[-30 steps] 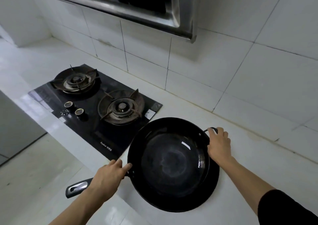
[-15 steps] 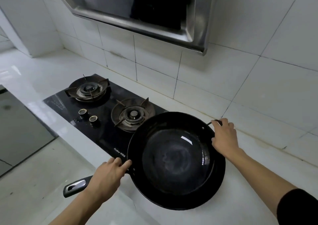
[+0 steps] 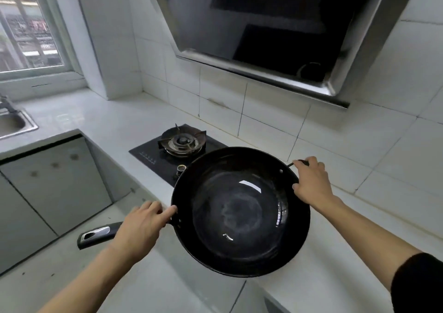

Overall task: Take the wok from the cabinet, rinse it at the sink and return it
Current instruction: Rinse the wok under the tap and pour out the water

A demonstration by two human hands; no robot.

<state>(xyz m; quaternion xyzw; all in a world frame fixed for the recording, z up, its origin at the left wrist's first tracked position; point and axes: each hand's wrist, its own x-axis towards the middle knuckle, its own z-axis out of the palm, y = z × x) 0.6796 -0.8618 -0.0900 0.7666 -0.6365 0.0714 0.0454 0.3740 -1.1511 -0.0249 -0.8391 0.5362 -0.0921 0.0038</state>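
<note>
Two hands carry the round black metal wok (image 3: 239,212) between them above the white countertop (image 3: 335,276) edge. The left hand (image 3: 140,227) grips its long black handle (image 3: 96,234); the right hand (image 3: 311,183) grips the small loop handle (image 3: 299,162) opposite.

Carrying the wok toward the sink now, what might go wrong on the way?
The wok hangs above the burner and knob; swinging low toward the sink might clip them. The right hand holds only the small loop handle, so it might slip. The left hand grips near the rim; the bowl may tip.
</note>
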